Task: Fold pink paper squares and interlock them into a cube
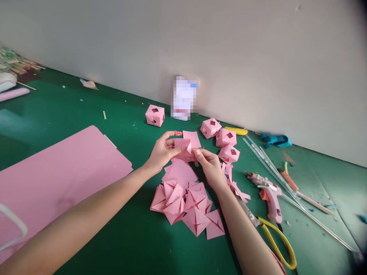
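Between both hands is a small folded pink paper piece. My left hand grips its left side, and a red-and-white wrap covers one fingertip. On the other side, the fingers of my right hand pinch the paper's lower right edge. A flat pink square shows just behind the piece. Below my hands, pink sheets lie beside a heap of folded pink paper squares. Pink paper boxes with diamond openings stand beyond, several of them grouped near my right hand.
Large pink sheets cover the left of the green table. Right of my right arm lie yellow-handled scissors, a pink glue gun, clear glue sticks and paper scraps. A blurred-out upright rectangle leans against the wall.
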`<state>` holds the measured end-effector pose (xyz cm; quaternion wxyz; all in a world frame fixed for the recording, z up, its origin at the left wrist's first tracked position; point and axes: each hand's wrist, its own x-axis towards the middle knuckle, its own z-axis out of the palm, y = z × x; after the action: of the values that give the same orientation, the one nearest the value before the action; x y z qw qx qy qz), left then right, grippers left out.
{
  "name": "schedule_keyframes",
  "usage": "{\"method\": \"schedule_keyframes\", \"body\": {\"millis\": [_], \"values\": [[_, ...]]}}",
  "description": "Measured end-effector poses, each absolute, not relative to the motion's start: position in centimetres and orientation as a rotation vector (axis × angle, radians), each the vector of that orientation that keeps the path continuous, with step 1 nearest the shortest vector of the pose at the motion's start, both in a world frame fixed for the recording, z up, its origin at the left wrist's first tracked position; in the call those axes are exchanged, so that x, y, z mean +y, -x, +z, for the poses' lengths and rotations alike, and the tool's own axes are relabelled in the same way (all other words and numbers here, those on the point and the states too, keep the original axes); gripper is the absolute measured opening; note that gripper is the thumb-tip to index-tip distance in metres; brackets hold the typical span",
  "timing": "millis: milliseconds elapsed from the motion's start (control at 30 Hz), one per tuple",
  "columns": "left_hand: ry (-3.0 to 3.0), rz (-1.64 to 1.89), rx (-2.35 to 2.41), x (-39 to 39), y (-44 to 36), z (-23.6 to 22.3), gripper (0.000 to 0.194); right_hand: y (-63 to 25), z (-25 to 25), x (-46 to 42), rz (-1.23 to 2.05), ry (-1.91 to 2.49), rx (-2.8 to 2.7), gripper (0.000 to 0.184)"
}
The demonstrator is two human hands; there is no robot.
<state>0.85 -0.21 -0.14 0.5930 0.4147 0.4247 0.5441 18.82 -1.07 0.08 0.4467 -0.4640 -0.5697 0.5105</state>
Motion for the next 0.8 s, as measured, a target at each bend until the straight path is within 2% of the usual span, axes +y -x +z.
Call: {"method": "schedule_keyframes", "body": {"millis": [333,800], "values": [[-1.127,1.146,1.017,-0.49,-0.78,0.28,0.044,-18.62,-0.05,-1.01,1.386,1.15,-1.288,0.026],[-1.285,1.125,1.051,-0.65,-0.81,0.37,0.043,-18.41,-0.29,-0.94,1.331,1.155,-1.243,0.027]]}}
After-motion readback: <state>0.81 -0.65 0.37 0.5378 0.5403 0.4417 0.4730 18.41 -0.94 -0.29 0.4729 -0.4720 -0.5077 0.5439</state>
